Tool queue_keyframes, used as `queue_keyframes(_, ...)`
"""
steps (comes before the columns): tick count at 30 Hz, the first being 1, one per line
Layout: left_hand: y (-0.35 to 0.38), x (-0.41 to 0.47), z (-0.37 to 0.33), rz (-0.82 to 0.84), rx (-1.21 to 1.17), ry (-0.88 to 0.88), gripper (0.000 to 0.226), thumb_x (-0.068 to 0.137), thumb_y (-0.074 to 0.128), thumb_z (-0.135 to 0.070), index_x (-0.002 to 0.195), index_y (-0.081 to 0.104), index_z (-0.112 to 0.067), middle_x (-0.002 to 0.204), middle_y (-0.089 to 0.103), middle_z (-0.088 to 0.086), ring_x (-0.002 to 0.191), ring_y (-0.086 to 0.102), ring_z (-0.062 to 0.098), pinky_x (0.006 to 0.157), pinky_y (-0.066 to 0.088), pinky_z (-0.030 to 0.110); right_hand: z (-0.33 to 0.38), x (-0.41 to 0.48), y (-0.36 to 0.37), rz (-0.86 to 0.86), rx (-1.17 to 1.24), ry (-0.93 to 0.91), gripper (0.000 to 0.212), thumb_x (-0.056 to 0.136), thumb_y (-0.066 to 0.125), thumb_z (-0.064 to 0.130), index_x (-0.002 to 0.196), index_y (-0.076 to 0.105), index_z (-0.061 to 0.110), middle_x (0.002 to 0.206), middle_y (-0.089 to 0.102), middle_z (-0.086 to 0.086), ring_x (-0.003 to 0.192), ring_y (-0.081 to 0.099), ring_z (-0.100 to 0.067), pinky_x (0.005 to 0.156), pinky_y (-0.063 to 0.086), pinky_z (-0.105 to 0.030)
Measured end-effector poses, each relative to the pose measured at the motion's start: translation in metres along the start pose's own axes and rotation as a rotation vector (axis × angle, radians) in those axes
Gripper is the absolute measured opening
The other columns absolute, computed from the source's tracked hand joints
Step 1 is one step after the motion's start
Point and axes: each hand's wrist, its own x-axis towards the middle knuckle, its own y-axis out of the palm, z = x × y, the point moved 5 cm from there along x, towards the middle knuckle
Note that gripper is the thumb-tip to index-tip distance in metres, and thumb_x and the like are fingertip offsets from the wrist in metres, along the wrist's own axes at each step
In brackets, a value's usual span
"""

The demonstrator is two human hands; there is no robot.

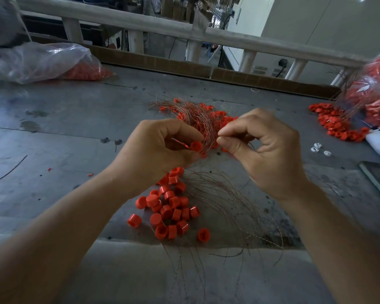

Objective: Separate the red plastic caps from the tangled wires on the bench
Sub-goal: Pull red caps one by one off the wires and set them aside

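The grey metal bench (75,128) fills the view, with a clear plastic bag (42,62) of red pieces at its far left and a fuller bag (373,95) at the far right. Both forearms reach in from the near edge and meet at the middle, raised above the surface. The left hand (154,150) is turned palm inward with its fingers curled round the tangled wires (198,119), a coppery bundle that fans away over the bench with caps strung through it. The right hand (266,150) faces it, knuckles up, thumb and forefinger pinched together on strands at the bundle's near end and the other fingers folded under. Loose wires (228,205) arc across the bench below the hands and over its near edge. Beside them lies a pile of separated red caps (171,207); another heap (336,123) spills by the right bag. One red cap (196,146) sits at the left fingertips against the bundle. Small white pieces (316,147) lie right of the hands
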Motion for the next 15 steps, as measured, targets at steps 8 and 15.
queue_keyframes(8, -0.0004, 0.0001, 0.0026, 0.061, -0.337, -0.070, 0.032, 0.070, 0.060, 0.005, 0.085, 0.070, -0.021, 0.078, 0.073, 0.003, 0.071, 0.070, 0.013, 0.065, 0.052, 0.015, -0.0022, -0.0012, 0.0077, 0.048, -0.005, 0.098, 0.005, 0.076, 0.067, 0.011, 0.076, 0.068, 0.007, 0.074, 0.056, 0.006, 0.067, 0.053, -0.008, 0.060, 0.044, -0.016)
queue_keyframes(15, 0.0012, 0.0004, 0.0045, 0.062, -0.336, -0.069, 0.028, 0.062, 0.061, -0.015, 0.089, 0.067, -0.019, 0.074, 0.070, -0.001, 0.067, 0.066, 0.009, 0.062, 0.051, 0.014, -0.0049, -0.0010, 0.0065, 0.032, 0.056, 0.164, 0.007, 0.076, 0.067, 0.013, 0.078, 0.065, 0.019, 0.073, 0.055, 0.017, 0.070, 0.054, -0.001, 0.063, 0.039, -0.007)
